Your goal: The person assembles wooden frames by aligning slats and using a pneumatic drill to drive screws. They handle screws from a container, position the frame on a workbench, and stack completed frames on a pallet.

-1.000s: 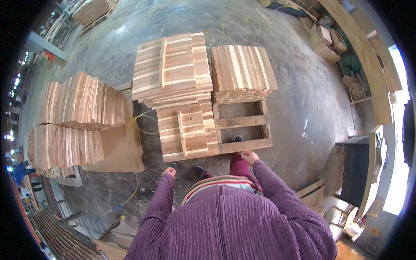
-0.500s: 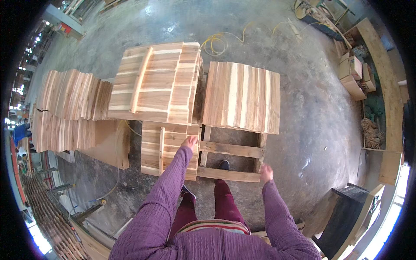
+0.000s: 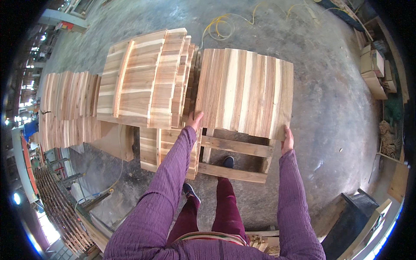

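Observation:
A wide glued wooden panel (image 3: pixel 245 92) of pale and brown strips lies on top of a stack on a wooden pallet (image 3: pixel 236 148). My left hand (image 3: pixel 194 121) grips the panel's near left corner. My right hand (image 3: pixel 287 139) holds its near right corner. Both arms wear purple sleeves. A taller stack of similar panels (image 3: pixel 145 80) stands just to the left, touching it. A lower stack of panels (image 3: pixel 167 145) sits under my left forearm.
More panel stacks (image 3: pixel 67 108) stand at the far left on a board. Yellow hose (image 3: pixel 225 21) lies coiled on the concrete floor behind. Cardboard boxes (image 3: pixel 375 69) line the right side. A dark bin (image 3: pixel 353 216) stands at lower right.
I have stepped closer to the pallet. Both hands rose from the pallet's front rail and took hold of the top panel's near corners.

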The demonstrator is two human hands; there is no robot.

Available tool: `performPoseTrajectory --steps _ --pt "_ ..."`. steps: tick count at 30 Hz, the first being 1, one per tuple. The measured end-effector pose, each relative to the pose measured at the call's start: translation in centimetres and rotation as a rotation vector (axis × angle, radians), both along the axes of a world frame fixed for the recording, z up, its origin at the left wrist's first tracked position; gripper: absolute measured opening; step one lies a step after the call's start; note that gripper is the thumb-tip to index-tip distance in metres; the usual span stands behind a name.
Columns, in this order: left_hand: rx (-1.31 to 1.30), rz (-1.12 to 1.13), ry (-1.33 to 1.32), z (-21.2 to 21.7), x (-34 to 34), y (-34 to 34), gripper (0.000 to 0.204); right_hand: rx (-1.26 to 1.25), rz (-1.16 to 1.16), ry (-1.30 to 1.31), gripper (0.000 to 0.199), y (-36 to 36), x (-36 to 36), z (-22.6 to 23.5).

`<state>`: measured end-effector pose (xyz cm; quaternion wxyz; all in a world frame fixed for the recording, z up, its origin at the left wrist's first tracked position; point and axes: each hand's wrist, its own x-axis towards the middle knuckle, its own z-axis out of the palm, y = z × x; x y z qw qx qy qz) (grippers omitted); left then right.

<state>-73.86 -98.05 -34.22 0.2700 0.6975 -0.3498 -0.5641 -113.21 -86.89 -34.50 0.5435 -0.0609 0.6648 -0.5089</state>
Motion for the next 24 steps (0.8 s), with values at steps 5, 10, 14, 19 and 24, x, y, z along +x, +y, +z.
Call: performPoseTrajectory --steps 5,10,14,19,24 --pt "0.014 0.024 0.051 -0.4 -0.7 0.1 0.076 -0.025 -0.067 -0.172 0.051 0.5 -0.5 -0.8" --pt "-0.034 -0.015 -0.034 0.1 0.1 0.2 0.068 -0.001 -0.085 -0.187 0.05 0.3 -0.1 -0.6" --pt "-0.051 0.025 0.075 0.1 -0.6 1.4 0.067 -0.059 -0.084 -0.174 0.05 2.1 -0.2 -0.5" --pt "-0.011 0.033 0.025 0.3 2.0 6.3 0.065 -0.025 -0.061 -0.265 0.05 5.5 2.1 1.0" --pt "0.046 -0.02 0.071 0.2 3.4 13.3 0.068 0.052 -0.058 -0.237 0.058 13.6 2.3 0.5"
